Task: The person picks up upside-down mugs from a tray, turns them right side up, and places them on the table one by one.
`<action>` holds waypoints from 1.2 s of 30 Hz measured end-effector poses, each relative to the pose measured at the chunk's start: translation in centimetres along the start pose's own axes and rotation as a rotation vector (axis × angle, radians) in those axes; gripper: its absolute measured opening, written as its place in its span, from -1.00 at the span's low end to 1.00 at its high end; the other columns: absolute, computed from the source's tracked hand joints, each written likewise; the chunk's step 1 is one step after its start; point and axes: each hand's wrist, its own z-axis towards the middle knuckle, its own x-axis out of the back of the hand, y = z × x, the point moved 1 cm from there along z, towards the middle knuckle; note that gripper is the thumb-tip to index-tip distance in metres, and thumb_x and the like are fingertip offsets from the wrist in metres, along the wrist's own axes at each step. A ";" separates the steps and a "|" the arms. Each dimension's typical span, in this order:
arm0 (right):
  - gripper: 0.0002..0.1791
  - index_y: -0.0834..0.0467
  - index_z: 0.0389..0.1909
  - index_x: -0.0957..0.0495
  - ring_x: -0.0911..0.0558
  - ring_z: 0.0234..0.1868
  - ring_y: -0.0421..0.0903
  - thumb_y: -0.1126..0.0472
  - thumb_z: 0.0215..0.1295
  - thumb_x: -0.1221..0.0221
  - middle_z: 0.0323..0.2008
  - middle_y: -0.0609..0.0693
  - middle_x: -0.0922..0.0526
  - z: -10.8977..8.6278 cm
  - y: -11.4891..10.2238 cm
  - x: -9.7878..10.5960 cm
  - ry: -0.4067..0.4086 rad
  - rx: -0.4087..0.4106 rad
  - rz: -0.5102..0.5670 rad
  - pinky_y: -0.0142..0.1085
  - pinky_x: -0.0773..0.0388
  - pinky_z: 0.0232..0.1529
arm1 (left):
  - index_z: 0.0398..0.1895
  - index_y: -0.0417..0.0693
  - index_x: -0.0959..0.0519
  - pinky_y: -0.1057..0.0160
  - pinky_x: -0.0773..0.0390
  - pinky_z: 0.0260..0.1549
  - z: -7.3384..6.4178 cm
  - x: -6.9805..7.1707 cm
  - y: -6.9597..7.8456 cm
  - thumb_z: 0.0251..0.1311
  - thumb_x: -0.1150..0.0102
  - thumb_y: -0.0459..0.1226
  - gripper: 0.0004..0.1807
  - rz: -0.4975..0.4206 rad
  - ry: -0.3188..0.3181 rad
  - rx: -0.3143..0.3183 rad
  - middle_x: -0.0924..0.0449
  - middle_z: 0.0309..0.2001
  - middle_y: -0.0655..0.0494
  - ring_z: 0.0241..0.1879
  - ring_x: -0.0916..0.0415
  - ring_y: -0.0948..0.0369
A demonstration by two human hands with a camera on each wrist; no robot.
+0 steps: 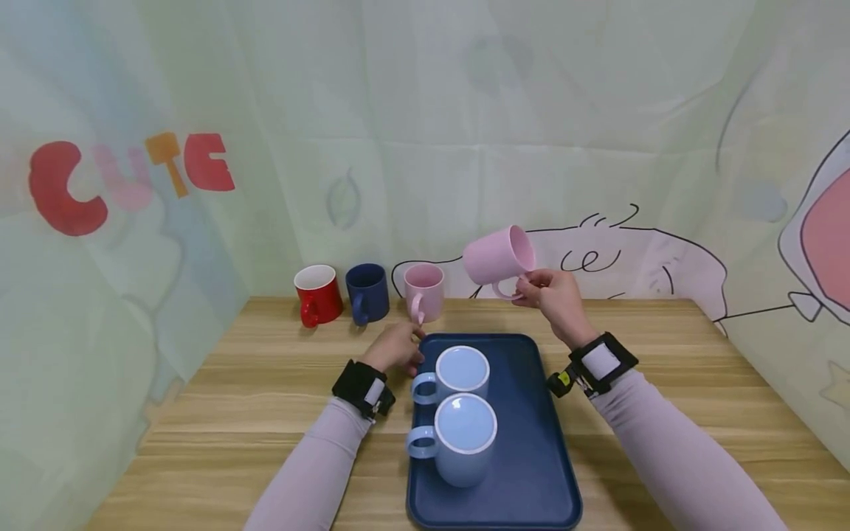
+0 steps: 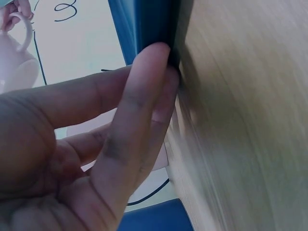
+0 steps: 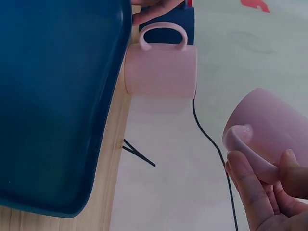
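Observation:
My right hand (image 1: 554, 299) grips the handle of a pink mug (image 1: 494, 257), holding it up above the back of the table. The mug is tipped on its side, its mouth facing right. My left hand (image 1: 396, 348) pinches the rim at the back left corner of a dark blue tray (image 1: 524, 457); the left wrist view shows thumb and fingers (image 2: 144, 91) against that edge. Two light blue mugs stand on the tray, one farther back (image 1: 462, 372) and one nearer (image 1: 465, 442), handles pointing left. Just behind the tray stands another pink mug (image 1: 428, 291), upright.
Left of the standing pink mug, a navy mug (image 1: 368, 293) and a red mug (image 1: 320, 297) with a white inside form a row along the table's back edge. A printed cloth (image 1: 425, 184) hangs behind the wooden table (image 1: 265, 413).

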 end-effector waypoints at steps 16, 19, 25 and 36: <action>-0.77 0.55 -0.19 -0.51 -0.69 -0.40 0.08 0.41 0.28 -0.17 -0.25 0.34 -0.54 2.2 0.5 -1.6 -0.107 -0.198 -0.123 -0.01 -0.65 -0.17 | 0.12 -0.20 -0.46 0.23 -0.68 -0.50 0.3 0.0 -0.1 0.10 -0.26 -0.50 -0.53 -0.021 -0.001 0.035 -0.50 -0.19 -0.18 -0.57 -0.58 0.13; -0.76 0.56 -0.20 -0.51 -0.68 -0.42 0.06 0.39 0.28 -0.18 -0.27 0.34 -0.55 2.6 1.0 -1.9 -0.113 -0.230 -0.159 -0.06 -0.67 -0.21 | 0.12 -0.20 -0.46 0.27 -0.66 -0.54 0.4 0.0 -0.1 0.10 -0.26 -0.50 -0.53 -0.014 -0.001 0.034 -0.51 -0.17 -0.18 -0.58 -0.57 0.14; -0.73 0.56 -0.23 -0.54 -0.68 -0.52 0.00 0.34 0.27 -0.21 -0.39 0.34 -0.59 3.0 1.7 -2.4 -0.110 -0.251 -0.238 -0.19 -0.71 -0.39 | 0.12 -0.20 -0.46 0.31 -0.64 -0.59 0.4 0.0 0.0 0.10 -0.27 -0.48 -0.53 0.012 -0.001 0.024 -0.52 -0.18 -0.18 -0.59 -0.58 0.14; -0.73 0.50 -0.28 -0.59 -0.68 -0.56 0.04 0.29 0.25 -0.24 -0.54 0.26 -0.62 3.3 1.8 -3.4 -0.096 -0.258 -0.393 -0.22 -0.70 -0.43 | 0.11 -0.23 -0.46 0.34 -0.62 -0.63 0.3 0.1 -0.2 0.09 -0.26 -0.50 -0.54 -0.006 0.001 0.011 -0.52 -0.21 -0.16 -0.58 -0.59 0.13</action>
